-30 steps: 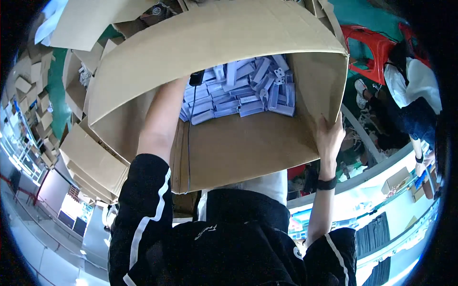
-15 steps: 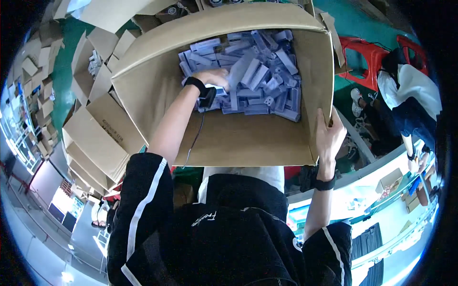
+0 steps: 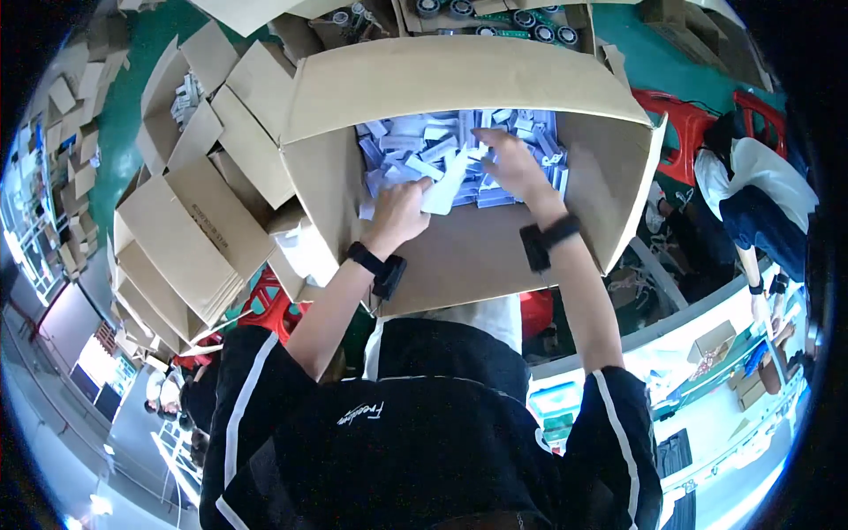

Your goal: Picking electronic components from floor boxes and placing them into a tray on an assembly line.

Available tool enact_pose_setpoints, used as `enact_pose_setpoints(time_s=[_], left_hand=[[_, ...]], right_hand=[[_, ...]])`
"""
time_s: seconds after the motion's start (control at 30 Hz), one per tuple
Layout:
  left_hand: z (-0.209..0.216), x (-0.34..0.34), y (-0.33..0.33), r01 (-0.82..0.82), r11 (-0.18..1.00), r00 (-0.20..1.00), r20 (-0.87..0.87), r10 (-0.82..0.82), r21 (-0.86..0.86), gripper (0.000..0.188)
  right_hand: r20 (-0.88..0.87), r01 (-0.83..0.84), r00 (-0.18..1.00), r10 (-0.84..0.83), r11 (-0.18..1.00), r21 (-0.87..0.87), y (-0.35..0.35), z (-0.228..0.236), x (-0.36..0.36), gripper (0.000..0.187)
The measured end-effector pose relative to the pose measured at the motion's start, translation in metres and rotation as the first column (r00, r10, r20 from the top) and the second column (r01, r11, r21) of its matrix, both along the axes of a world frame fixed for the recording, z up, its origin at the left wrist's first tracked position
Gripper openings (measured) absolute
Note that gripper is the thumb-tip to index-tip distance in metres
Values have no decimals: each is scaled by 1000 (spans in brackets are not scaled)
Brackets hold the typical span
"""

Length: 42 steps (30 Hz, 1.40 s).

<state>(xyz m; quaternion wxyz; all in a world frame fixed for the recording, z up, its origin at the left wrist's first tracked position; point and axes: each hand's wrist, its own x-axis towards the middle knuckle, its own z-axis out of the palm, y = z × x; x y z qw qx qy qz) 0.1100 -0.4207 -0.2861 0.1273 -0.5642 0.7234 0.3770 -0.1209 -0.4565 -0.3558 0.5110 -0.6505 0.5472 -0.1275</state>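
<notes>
A deep cardboard box [image 3: 468, 84] lies with its opening toward me. Inside is a heap of small pale bluish-white rectangular plastic parts [image 3: 415, 146]. My left hand [image 3: 400, 215] is closed at the left of the opening, pinching a thin, whitish, translucent sheet [image 3: 446, 184]; its exact kind I cannot make out. The sheet slants up in front of the heap, between my hands. To its right, my right hand [image 3: 517, 168] reaches in over the parts, fingers apart with nothing gripped. Both wrists wear black bands with a small dark block.
Folded cardboard boxes [image 3: 181, 252] stand at the left, near an open carton [image 3: 181, 106] of pale parts. Beyond the box sits a tray of round metal-and-green pieces [image 3: 521, 26]. Red plastic stools [image 3: 676, 132] and a seated person [image 3: 760, 185] are at the right.
My right hand has left the box's right edge and moved in over the parts. My left hand has drawn nearer to me with the sheet. The box appears lower and farther right in view.
</notes>
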Motion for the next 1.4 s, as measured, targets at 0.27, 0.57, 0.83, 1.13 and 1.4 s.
enact_pose_setpoints(time_s=[0.27, 0.57, 0.83, 1.13, 1.4], left_hand=[[-21, 35, -16, -205, 976, 943, -284, 175, -80, 36], [5, 85, -68, -309, 911, 944, -205, 258, -274, 32], [22, 91, -82, -416, 850, 901, -272, 338, -324, 27], [23, 90, -75, -394, 838, 914, -258, 314, -377, 16], [35, 84, -80, -348, 851, 937, -178, 301, -392, 16]], right_hand=[[-389, -332, 917, 88, 710, -621, -5, -198, 94, 36], [-301, -485, 841, 449, 873, -51, -27, -139, 140, 50], [-10, -442, 894, 447, 886, 140, -46, -119, 136, 53], [-348, -494, 827, 442, 866, -74, -13, -132, 178, 35], [-150, -418, 904, 400, 900, -123, -28, -211, 188, 38]])
